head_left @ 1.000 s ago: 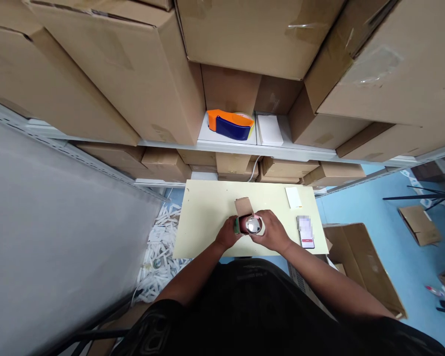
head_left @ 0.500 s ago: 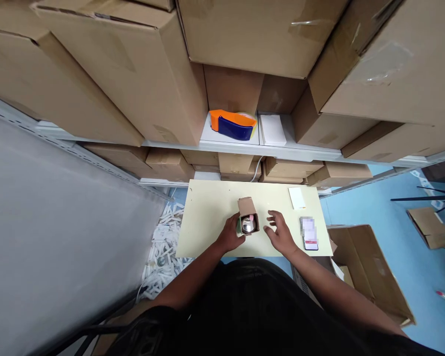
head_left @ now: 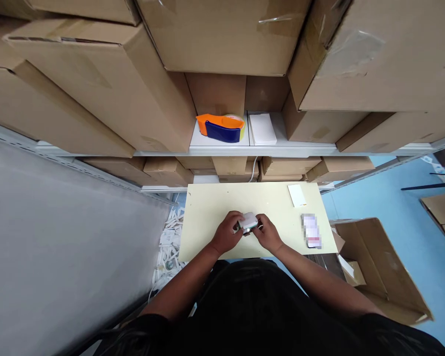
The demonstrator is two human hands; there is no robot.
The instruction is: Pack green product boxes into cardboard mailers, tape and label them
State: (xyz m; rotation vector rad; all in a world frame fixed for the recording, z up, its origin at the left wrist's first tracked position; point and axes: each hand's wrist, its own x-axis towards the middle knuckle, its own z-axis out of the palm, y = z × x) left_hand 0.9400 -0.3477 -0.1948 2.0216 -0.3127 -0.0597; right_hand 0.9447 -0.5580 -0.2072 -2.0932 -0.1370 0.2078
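Note:
A small carton (head_left: 248,220) is between my hands over the front middle of the table. Its pale top faces up, and a bit of something shiny shows at its near edge. My left hand (head_left: 226,233) grips the carton's left side, with the thumb toward the near edge. On the opposite side, my right hand (head_left: 268,234) has its fingers closed on the right edge. The carton's underside and most of what is inside are hidden.
On the cream table (head_left: 207,202), a white card or pad (head_left: 296,196) and a phone (head_left: 311,231) lie to the right. Shelves behind hold cardboard boxes and an orange-and-blue tape dispenser (head_left: 222,129). A large open carton (head_left: 381,262) stands right; white scraps (head_left: 170,242) cover the floor left.
The open flap of the carton is no longer upright; a pale face now covers the round silver item. My right hand has moved left from open air onto the carton. The view has shifted slightly.

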